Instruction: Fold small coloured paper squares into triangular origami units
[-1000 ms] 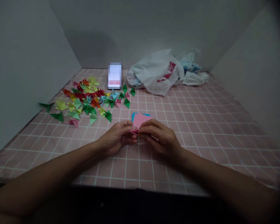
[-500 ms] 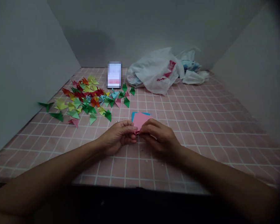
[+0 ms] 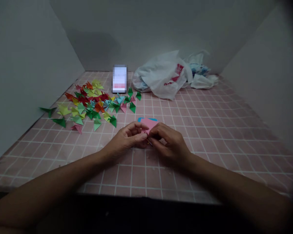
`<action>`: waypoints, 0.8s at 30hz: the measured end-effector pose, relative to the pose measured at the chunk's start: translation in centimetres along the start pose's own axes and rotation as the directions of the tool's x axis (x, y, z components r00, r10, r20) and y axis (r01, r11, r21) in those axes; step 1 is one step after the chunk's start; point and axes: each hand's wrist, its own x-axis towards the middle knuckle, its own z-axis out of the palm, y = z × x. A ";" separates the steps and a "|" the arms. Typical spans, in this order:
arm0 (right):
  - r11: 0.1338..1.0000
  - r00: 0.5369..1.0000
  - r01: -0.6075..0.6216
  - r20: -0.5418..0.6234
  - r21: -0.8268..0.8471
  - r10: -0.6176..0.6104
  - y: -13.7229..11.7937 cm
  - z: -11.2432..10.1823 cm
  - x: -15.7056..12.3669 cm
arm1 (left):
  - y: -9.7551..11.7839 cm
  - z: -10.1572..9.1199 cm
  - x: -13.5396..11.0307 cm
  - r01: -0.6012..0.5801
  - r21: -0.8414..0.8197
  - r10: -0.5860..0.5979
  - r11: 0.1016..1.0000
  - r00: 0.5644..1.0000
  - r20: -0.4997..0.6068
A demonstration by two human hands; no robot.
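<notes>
My left hand [image 3: 134, 136] and my right hand [image 3: 170, 140] meet over the near middle of the table. Thumb and fingers of each are pinched together at a small folded piece of pink paper [image 3: 146, 132], which the fingertips hide almost wholly. Just beyond them lies a flat pink paper sheet [image 3: 150, 123], and the edge of a blue sheet [image 3: 140, 119] shows from under it. To the left spreads a pile of folded paper cranes [image 3: 92, 102] in green, yellow, red, orange, pink and light blue.
A phone [image 3: 119, 79] with a lit, blurred screen stands upright at the back. White plastic bags [image 3: 161, 73] lie crumpled to its right. A pink checked cloth [image 3: 210, 130] covers the table, with pale walls on three sides.
My left hand has shifted slightly right and its thumb now lies across the folded pink paper. My right fingertips have moved a little, and the folded piece is more hidden.
</notes>
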 end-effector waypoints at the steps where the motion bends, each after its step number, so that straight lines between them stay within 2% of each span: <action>1: 1.000 1.000 0.001 0.005 -0.002 -0.001 0.0 0.0 0.0 | 0.0 0.0 0.0 0.009 -0.001 -0.009 1.000 1.000 0.001; 7: 0.996 0.997 0.073 0.011 -0.044 -0.072 0.0 -0.2 -0.1 | -0.1 0.0 0.0 0.028 -0.030 -0.029 0.999 0.999 -0.037; 11: 0.971 0.982 0.190 0.043 -0.143 -0.186 -0.2 -0.2 -0.2 | 0.0 0.0 0.0 0.015 0.014 -0.014 1.000 0.996 -0.094; 15: 0.968 0.970 0.244 0.040 -0.061 -0.242 -0.8 -0.3 -0.1 | 0.3 0.1 -0.1 -0.037 0.110 0.053 0.993 0.988 -0.143; 20: 0.981 0.974 0.169 0.134 0.096 -0.181 -1.0 -0.7 -0.1 | 0.7 0.0 0.0 -0.154 0.246 0.194 0.957 0.970 -0.145; 24: 0.999 0.999 0.033 0.033 0.034 -0.034 -0.4 -0.4 -0.3 | 0.5 0.1 -0.2 -0.203 0.403 0.265 0.893 0.958 -0.105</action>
